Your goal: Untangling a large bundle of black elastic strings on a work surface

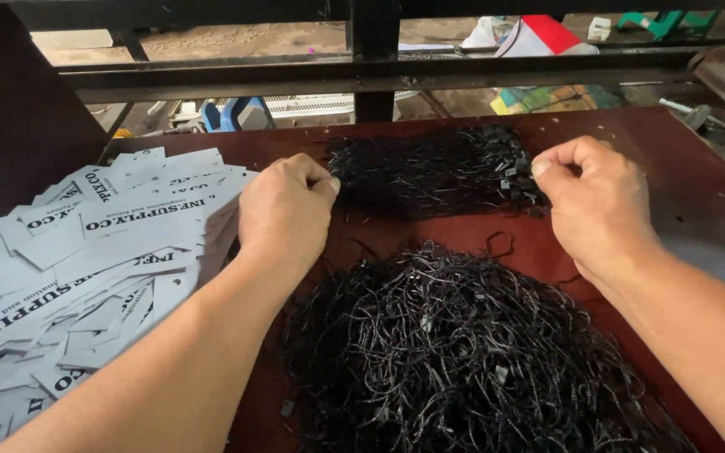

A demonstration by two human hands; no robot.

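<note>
My left hand (285,210) is closed with fingertips pinched at the left edge of a flat bundle of black strings (430,172) lying at the back of the dark red table (690,210). At that bundle's right edge my right hand (593,201) is also curled, thumb and fingers pinched on the strings and their small black plastic ends. Between my forearms, closer to me, lies a large loose heap of black looped strings (463,352).
A spread pile of white paper tags with black print (86,268) covers the table's left side. Dark metal bars (379,71) run across behind the table. Beyond them are a red and white object (543,33) and blue items on the ground.
</note>
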